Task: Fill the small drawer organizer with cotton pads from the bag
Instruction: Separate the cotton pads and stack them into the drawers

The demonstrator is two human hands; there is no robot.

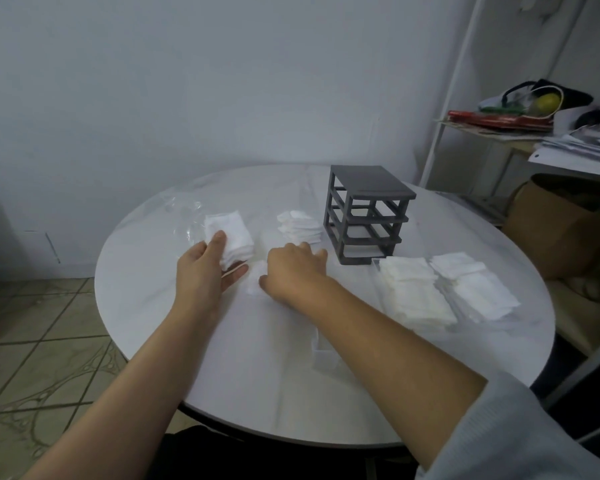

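Head cam, starting at the fingertips: left hand pinching a thick stack of cotton pads, thumb pressed on top, other fingers spread a little underneath. Right hand palm down just beside it, fingers held together and aimed toward the organizer, thumb touching a loose white pad. Can't tell if anything's actually gripped under that palm.

Just past the right fingertips, a small messy pile of pads, and just beside that the grey drawer organizer, standing upright. Crumpled clear bag behind the left hand, toward the wall. Two bigger batches of pads side by side off to the right, the outer one close to the rim.

Plenty of bare round white table around both forearms, right back to the near edge. Tiled floor beyond the left edge, cardboard box and cluttered shelf beyond the right.
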